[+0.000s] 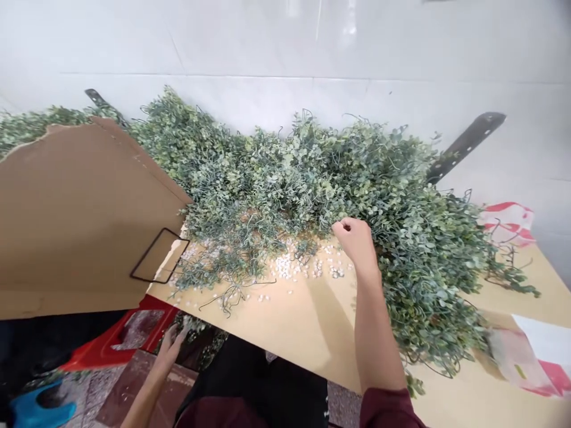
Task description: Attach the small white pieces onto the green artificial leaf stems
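Observation:
My right hand (355, 239) is over the table (328, 315), its fingers curled at the near edge of a big heap of artificial green leaf sprigs (294, 172). Whatever those fingers pinch, if anything, is hidden. Small white round bits (285, 266) lie scattered on the tabletop to the left of that hand, with loose sprigs (223, 267) among them. Lower left, my left hand (168, 348) hangs below the table's front edge, fingers apart and nothing visible in it. Just beside it, more green sprigs (196, 326) show under the table.
A large cardboard sheet (80, 220) stands at the left, near a dark wire rectangle (159, 255). Two perforated metal brackets, one a right-hand bracket (468, 145), rise against the wall. Red-and-white plastic bags (526, 356) lie right. A red stool (111, 339) sits lower left.

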`<state>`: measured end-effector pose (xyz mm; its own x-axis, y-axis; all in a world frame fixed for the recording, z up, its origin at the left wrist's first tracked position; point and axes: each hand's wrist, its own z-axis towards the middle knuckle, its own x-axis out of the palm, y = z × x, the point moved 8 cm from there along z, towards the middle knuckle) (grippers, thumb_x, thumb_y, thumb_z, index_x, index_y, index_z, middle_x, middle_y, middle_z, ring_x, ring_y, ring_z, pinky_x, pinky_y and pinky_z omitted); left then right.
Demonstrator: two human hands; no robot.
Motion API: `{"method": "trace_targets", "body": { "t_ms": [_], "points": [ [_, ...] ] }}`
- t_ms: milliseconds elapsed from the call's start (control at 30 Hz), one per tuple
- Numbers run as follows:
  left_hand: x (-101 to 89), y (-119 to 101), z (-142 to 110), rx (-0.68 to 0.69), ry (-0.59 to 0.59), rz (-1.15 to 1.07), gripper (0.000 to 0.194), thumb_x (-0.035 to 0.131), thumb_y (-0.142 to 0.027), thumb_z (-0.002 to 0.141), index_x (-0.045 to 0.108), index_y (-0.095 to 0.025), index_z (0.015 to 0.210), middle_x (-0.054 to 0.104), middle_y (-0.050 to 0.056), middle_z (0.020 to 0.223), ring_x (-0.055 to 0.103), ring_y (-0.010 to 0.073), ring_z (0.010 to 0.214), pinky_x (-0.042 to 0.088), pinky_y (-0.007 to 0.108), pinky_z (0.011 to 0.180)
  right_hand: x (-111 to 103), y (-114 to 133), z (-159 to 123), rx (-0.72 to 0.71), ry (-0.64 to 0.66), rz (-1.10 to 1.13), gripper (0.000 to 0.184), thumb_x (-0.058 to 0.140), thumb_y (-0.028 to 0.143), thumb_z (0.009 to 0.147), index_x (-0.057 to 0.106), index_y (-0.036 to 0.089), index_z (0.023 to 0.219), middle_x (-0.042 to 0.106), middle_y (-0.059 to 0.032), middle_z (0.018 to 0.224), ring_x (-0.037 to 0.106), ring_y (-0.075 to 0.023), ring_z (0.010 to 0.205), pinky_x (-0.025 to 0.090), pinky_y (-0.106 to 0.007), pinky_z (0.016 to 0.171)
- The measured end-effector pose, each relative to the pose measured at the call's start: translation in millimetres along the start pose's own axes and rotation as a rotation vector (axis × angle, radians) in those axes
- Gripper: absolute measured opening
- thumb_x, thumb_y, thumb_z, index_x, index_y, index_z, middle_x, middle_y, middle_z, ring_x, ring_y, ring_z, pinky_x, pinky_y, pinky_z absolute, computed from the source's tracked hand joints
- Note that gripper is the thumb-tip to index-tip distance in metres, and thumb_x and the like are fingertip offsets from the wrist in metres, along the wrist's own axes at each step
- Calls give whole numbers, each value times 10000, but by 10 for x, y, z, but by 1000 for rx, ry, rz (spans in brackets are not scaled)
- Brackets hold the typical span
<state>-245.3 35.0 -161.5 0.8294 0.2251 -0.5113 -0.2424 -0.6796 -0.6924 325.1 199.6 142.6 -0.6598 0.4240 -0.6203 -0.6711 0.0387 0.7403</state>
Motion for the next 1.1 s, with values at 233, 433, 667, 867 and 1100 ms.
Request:
{"method": "trace_targets", "body": {
  "t_ms": [233, 433, 667, 867, 1100],
  "points": [
    [222, -670, -754, 208, 567, 308, 660, 548, -805, 676, 624, -155, 757, 666, 72, 779, 652, 261, 803, 520, 331, 737, -506, 564, -348, -176, 71, 219, 249, 488, 195, 757, 340, 161, 559, 295, 26, 518, 253, -70, 496, 185, -222, 464],
    [897, -1803, -2326, 369, 1171, 119, 410, 524, -519, 923, 635, -156, 1076, 672, 66, 960, 639, 187, 865, 496, 301, 836, -301, 1294, -969, -672, 698, 425, 239, 477, 94, 798, 368, 154, 594, 364, 22, 586, 326, -68, 560, 273, -212, 547],
    [1366, -2299, -2833, 338, 1290, -636, 722, 737, -420, 819, 392, -285, 1439, 505, 133, 1302, 604, 262, 1112, 485, 398, 939, 128, 1476, -1148, -722, 808, 314, 242, 469, 65, 791, 327, 150, 615, 349, 34, 609, 323, -67, 597, 257, -213, 574],
    [1392, -2591, -3000, 280, 1368, -806, 626, 675, -541, 825, 525, -171, 1307, 474, 209, 1373, 560, 323, 1185, 486, 455, 943, 221, 1474, -1115, -670, 735, 267, 220, 488, 80, 826, 404, 144, 634, 397, 36, 641, 342, -63, 601, 264, -214, 587],
    [1670, -2427, -3123, 426, 1342, -590, 685, 752, -445, 791, 451, -235, 1370, 530, 160, 1318, 623, 245, 1095, 476, 372, 939, 141, 1470, -1059, -675, 596, 275, 218, 486, 75, 830, 426, 140, 631, 432, 31, 639, 371, -65, 604, 275, -210, 607]
  ]
}}
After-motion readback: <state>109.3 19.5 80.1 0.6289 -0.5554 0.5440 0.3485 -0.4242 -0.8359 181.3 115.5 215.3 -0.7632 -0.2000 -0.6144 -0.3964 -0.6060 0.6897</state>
